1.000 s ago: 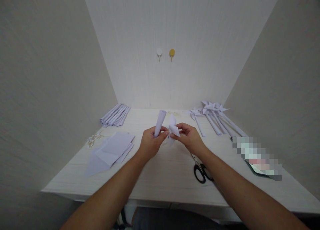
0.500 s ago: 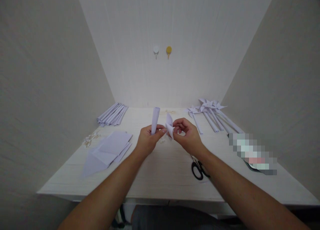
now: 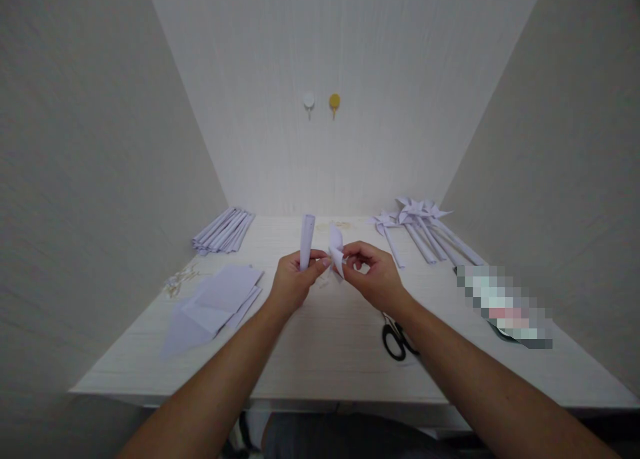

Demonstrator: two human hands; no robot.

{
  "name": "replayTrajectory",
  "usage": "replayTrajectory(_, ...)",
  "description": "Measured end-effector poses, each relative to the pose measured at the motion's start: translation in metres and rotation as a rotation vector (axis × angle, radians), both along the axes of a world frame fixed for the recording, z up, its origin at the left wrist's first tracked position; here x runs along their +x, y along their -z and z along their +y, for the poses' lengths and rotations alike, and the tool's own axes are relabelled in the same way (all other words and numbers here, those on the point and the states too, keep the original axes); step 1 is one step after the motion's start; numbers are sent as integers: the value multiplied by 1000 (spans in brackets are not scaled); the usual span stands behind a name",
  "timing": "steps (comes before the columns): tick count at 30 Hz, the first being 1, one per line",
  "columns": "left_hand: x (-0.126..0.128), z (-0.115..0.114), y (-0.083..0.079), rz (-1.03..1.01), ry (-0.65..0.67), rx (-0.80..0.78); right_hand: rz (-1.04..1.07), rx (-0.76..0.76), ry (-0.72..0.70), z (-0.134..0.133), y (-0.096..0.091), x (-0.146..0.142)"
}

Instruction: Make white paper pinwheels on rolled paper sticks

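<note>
My left hand (image 3: 294, 280) is closed around a rolled white paper stick (image 3: 306, 239) that points up above the table (image 3: 325, 352). My right hand (image 3: 374, 277) pinches a folded white paper pinwheel head (image 3: 337, 257) right beside the stick. The fingertips of both hands meet at the folded paper, above the middle of the table.
A bundle of rolled paper sticks (image 3: 223, 230) lies at the back left. Flat paper sheets (image 3: 215, 302) and small pins (image 3: 180, 280) lie on the left. Finished paper pinwheels (image 3: 425, 229) lie at the back right. Black-handled scissors (image 3: 397, 336) sit under my right wrist. Two wall hooks (image 3: 321, 102) hang behind.
Both hands with the stick and folded paper have drifted slightly left and closer together. The stick now stands more upright and the folded paper is turned more edge-on.
</note>
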State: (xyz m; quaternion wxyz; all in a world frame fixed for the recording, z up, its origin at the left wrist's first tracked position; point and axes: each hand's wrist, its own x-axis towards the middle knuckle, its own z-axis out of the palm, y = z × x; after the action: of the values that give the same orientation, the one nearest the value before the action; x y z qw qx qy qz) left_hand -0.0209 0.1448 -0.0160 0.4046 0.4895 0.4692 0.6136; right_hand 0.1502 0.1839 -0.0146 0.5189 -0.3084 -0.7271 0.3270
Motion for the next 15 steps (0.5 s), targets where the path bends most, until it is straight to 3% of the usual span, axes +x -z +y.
replayTrajectory(6,-2,1,2,24,3,32,18,-37,-20,1,-1,0)
replayTrajectory(15,1,-3,-1,29,43,129,217,-323,-89,11,-6,2)
